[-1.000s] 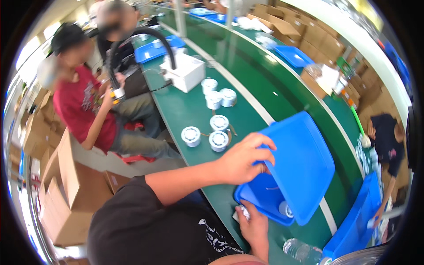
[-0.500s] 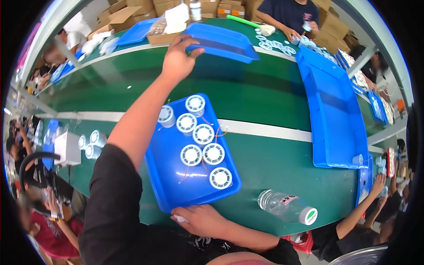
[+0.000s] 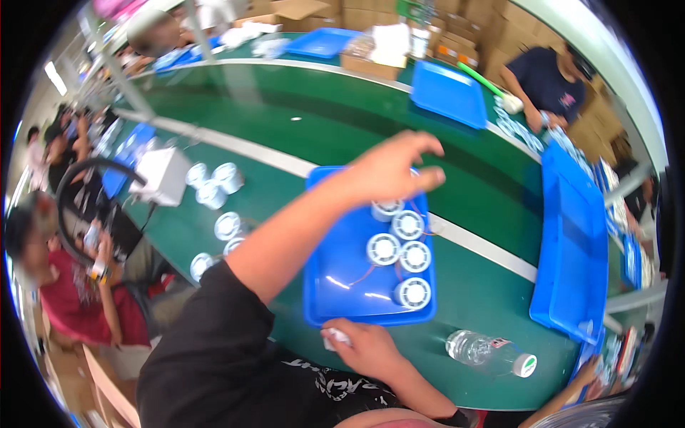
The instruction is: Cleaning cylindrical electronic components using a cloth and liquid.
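Observation:
Over the far part of a shallow blue tray, my left hand hangs with thumb and fingers apart, holding nothing. In the tray stand several round white housings with slotted, spoked tops, some trailing thin reddish wires. The left hand and forearm hide the tray's far left part. My right hand is closed at the tray's near edge, around a small crumpled white piece that looks like tissue or cloth. To its right lies a clear plastic bottle with a white and green cap.
Another blue tray sits across the green table. A long blue bin stands at right. More white housings stand at left near a white box. A person works at the far side, and another person sits at left.
My left hand has left the far blue tray and come back over the near tray. That far tray now rests across the table. The view has turned left; my right hand stays at the near edge.

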Motion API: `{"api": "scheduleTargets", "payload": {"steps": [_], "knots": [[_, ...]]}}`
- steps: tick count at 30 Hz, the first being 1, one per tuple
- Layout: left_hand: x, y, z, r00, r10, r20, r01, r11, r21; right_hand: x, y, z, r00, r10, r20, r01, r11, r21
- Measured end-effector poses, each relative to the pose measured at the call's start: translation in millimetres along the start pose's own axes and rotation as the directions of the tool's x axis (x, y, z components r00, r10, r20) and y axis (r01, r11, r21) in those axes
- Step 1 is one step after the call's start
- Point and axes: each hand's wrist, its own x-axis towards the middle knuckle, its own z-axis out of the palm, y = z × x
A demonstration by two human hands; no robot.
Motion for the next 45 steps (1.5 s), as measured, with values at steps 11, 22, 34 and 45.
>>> {"api": "scheduleTargets", "payload": {"steps": [11, 22, 34, 45], "knots": [[-284, 45, 19, 0.983, -0.127, 0.132, 0.115, 0.989, 0.096, -39, -61, 32, 0.983, 0.124, 0.135, -0.148, 0.971, 0.187], [-327, 42, 31, 0.998, 0.062, 0.003, -0.06, 0.962, 0.265, -82, -94, 74, 0.969, 0.194, -0.156, -0.113, 0.901, 0.418], [-350, 53, 20, 0.991, 0.056, 0.125, -0.072, 0.99, 0.124, -68, -65, 62, 0.909, 0.284, -0.305, 0.032, 0.682, 0.73], [-339, 54, 62, 0.853, -0.13, 0.505, 0.494, -0.109, -0.863, -60, -76, 53, 0.93, 0.148, -0.336, 0.125, 0.731, 0.671]]}}
